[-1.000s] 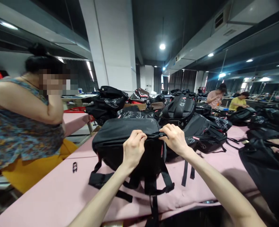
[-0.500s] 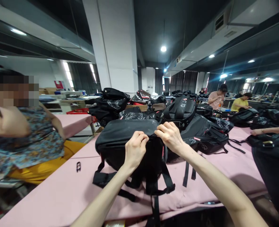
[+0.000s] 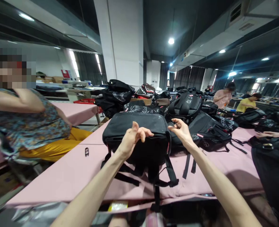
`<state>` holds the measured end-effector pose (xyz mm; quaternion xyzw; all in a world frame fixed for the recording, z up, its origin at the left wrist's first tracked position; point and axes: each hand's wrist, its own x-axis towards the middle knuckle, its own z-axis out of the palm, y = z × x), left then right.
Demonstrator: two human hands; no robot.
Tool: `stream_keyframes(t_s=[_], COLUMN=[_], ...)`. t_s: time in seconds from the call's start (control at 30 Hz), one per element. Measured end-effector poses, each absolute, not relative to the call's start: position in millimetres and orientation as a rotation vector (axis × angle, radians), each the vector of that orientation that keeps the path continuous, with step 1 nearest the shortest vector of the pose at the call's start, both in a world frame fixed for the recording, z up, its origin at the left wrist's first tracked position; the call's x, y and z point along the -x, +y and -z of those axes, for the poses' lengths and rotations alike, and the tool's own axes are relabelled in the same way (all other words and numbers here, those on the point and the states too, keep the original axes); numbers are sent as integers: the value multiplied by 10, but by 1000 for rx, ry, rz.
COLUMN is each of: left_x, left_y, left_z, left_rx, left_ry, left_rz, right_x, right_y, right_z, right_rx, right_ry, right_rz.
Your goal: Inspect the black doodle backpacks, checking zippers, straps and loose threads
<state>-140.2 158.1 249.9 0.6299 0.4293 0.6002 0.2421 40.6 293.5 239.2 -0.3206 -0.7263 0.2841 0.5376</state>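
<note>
1. Left hand [image 3: 132, 139]: loosely open, thumb raised and apart, fingers half bent and pointing toward the right. It grips nothing visible and is in front of the bag's near upper edge; whether the fingers graze the fabric cannot be told.

2. Right hand [image 3: 183, 132]: partly curled, thumb and forefinger bent toward each other just beside the bag's right upper corner. A dark patch shows between the digits; whether it is something pinched or only the background cannot be told.

3. Boxy black fabric backpack [image 3: 136, 123]: on the counter, directly before the person, a broad smooth panel facing upward. Black webbing straps [image 3: 170, 171] trail from its near side.

4. Counter covered in pink cloth [image 3: 68, 176]: supports the backpack and, to its left, well apart from both hands, a small dark oblong piece [image 3: 86, 152].

5. Black backpack with white line drawings and a red label [image 3: 209, 134]: near the right hand, on its far side.

6. Co-worker's hand [image 3: 268, 134]: at far right, by a black bag with a metal buckle [image 3: 269, 160].
</note>
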Motion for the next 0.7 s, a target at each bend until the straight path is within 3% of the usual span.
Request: stream_keyframes(t_s=[0.17,0.23,0.33,0.47,0.57,0.7], left_x=[1977,2306,2517,2201,2008,2015], left_y=[1158,956,529,-62,-105,289], left_z=[-2324,-1928,-954,177,399,225], left_rx=[-1705,-1408,-859,-594,-601,-606], left_ry=[2032,2367,2152,1631,1535,1611], left_rz=[-2127,-2015,-1617,-1373,-1374,-1478], right_x=[-325,-389,-585,-858,-934,-804], right_y=[2418,2090,1659,1354,1332,1401], right_z=[-1987,-1650,-935,29,350,269], right_rx=[767,754,836,1164,1309,1299], right_ry=[-1815,-1839,-1846,-1508,-1359,-1340], right_rz=[-775,-801,-930,-1172,-1137,-1114])
